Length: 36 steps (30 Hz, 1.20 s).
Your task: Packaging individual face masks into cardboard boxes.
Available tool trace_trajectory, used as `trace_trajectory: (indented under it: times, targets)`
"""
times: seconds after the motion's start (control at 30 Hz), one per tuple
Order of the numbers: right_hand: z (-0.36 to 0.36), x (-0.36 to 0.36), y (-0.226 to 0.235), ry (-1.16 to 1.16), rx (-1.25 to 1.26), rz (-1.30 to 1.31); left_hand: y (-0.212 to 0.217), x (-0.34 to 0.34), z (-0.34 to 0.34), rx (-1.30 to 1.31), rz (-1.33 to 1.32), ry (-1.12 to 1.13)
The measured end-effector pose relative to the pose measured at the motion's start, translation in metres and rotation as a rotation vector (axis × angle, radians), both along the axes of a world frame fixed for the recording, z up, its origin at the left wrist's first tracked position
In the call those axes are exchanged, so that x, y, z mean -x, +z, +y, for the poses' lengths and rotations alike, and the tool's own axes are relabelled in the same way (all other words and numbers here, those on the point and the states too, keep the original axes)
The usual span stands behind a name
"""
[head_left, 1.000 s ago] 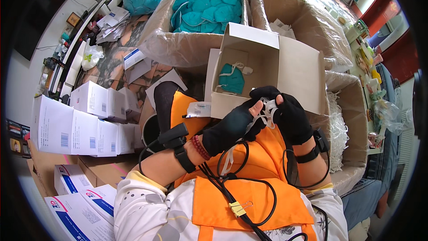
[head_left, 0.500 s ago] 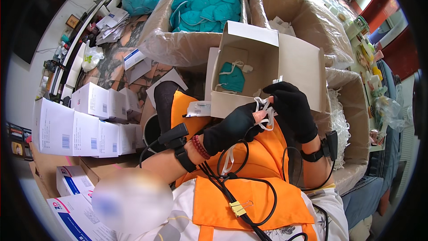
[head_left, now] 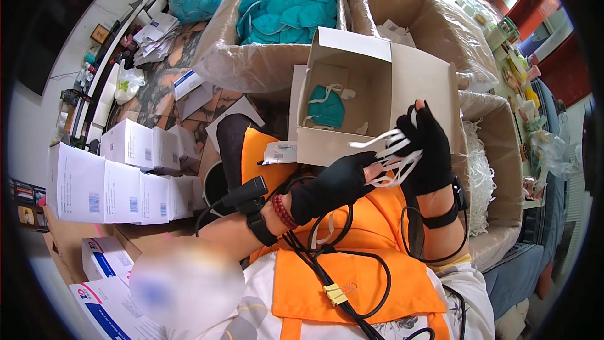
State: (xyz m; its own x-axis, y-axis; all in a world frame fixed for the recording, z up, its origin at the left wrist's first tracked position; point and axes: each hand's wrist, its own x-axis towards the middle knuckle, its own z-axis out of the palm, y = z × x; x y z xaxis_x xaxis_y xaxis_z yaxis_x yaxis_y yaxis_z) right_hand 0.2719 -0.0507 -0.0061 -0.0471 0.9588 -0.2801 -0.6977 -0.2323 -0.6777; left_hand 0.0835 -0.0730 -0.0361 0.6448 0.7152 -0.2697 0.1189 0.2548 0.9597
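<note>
Black fingerless gloves on both the left hand (head_left: 333, 186) and the right hand (head_left: 428, 151), fingertips bare. Red beaded bracelet (head_left: 284, 211) at the left wrist, next to a black strap (head_left: 259, 229) carrying a small black device (head_left: 242, 193). Matching black strap (head_left: 443, 219) round the right wrist. Black cables (head_left: 327, 264) looping from both wrists across an orange apron (head_left: 352, 277), gathered by a yellow binder clip (head_left: 335, 294). White patterned sleeves (head_left: 469, 277) below the bare forearms
</note>
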Motion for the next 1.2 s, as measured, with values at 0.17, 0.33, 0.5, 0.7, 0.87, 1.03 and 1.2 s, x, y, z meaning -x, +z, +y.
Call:
trace_trajectory:
  times: [0.17, 0.33, 0.5, 0.7, 0.87, 1.03, 1.2]
  targets:
    - [0.018, -0.015, -0.009, 0.069, -0.157, 0.12, -0.017, -0.004, -0.008, -0.135, -0.061, 0.062]
    - [0.047, -0.089, 0.003, -0.354, -0.247, -0.315, -0.031, 0.02, -0.01, -0.243, -0.025, 0.15]
    - [0.026, -0.006, 0.02, 0.269, -0.424, -0.748, 0.006, 0.023, 0.024, -0.359, 0.064, 0.084]
    - [0.002, 0.041, 0.04, 0.802, -0.391, -0.938, 0.036, 0.046, 0.025, 0.045, 0.008, 0.188]
    - [0.001, 0.01, 0.009, 0.423, -0.091, -0.469, 0.005, 0.072, 0.024, -0.289, 0.095, 0.101]
    - [0.002, 0.011, 0.007, 0.246, -0.032, -0.116, 0.026, 0.074, 0.015, -0.012, 0.079, 0.059]
    - [0.024, -0.059, -0.005, -0.448, 0.09, -0.237, -0.023, 0.114, 0.003, 0.062, 0.074, 0.207]
